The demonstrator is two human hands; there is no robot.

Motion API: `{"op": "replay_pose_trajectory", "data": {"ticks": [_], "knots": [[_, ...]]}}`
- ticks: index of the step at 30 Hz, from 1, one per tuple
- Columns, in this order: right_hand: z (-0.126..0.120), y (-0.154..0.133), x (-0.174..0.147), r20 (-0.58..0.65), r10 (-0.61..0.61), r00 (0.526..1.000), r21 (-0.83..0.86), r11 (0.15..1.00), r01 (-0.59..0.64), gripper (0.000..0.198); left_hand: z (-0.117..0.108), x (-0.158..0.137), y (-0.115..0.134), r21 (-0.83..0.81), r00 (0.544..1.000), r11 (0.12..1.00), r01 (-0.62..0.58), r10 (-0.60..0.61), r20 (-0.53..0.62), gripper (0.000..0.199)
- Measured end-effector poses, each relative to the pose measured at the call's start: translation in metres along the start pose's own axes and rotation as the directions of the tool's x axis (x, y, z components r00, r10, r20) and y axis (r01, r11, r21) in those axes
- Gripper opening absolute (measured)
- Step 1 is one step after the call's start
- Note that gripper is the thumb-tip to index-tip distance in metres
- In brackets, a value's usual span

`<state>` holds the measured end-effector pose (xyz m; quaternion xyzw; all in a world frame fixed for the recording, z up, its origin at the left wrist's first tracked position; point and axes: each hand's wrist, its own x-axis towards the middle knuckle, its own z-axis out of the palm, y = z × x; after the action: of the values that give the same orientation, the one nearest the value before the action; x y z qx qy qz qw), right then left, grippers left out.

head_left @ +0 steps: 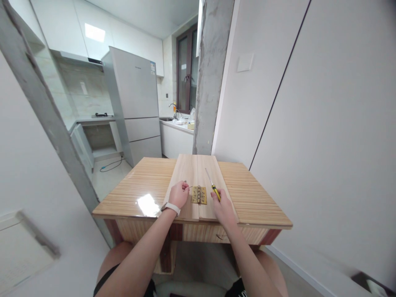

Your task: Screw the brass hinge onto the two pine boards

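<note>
A brass hinge (199,195) lies open across the seam between two pale wooden boards (188,168), its knuckle along the seam. Just left of the hinge, my left hand (180,194) is closed in a pinch; a small, thin metal piece shows at the fingertips, too small to name surely. My right hand (223,208), on the hinge's right side, grips a screwdriver (215,191) by its yellow and black handle. The screwdriver's shaft points up and away over the right board, its tip apart from the hinge. A pale band circles my left wrist.
Beneath the boards stands a striped wooden table (247,189) with a drawer at its front. A grey refrigerator (136,86) and a sink counter (177,132) are beyond it. White walls flank both sides; a concrete pillar (213,74) rises behind the table.
</note>
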<state>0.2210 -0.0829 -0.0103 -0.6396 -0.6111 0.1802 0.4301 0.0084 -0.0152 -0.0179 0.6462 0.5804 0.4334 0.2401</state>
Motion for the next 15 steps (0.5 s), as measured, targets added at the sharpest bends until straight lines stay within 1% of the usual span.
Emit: {"op": "replay_pose_trajectory", "data": {"ticks": [3, 5, 7, 10, 15], "knots": [[0.011, -0.008, -0.004, 0.076, -0.079, 0.994, 0.010, 0.997, 0.079, 0.027, 0.012, -0.002, -0.001, -0.131, 0.997, 0.989, 0.073, -0.076, -0.017, 0.005], [0.016, -0.009, -0.005, 0.088, -0.090, 0.992, 0.002, 0.996, 0.090, 0.026, 0.019, -0.004, -0.004, -0.244, 0.991, 0.962, 0.126, -0.131, -0.007, 0.006], [0.019, -0.008, -0.005, 0.082, -0.090, 0.992, -0.009, 0.996, 0.092, 0.026, 0.024, -0.005, -0.009, -0.310, 0.989, 0.940, 0.140, -0.149, -0.003, 0.008], [0.018, -0.006, -0.005, 0.081, -0.095, 0.992, -0.021, 0.995, 0.097, 0.026, 0.026, -0.006, -0.014, -0.337, 0.991, 0.933, 0.124, -0.135, -0.010, 0.009], [0.017, -0.007, -0.005, 0.079, -0.086, 0.993, -0.023, 0.996, 0.088, 0.026, 0.024, -0.007, -0.014, -0.296, 0.993, 0.949, 0.112, -0.121, -0.009, 0.008]]}}
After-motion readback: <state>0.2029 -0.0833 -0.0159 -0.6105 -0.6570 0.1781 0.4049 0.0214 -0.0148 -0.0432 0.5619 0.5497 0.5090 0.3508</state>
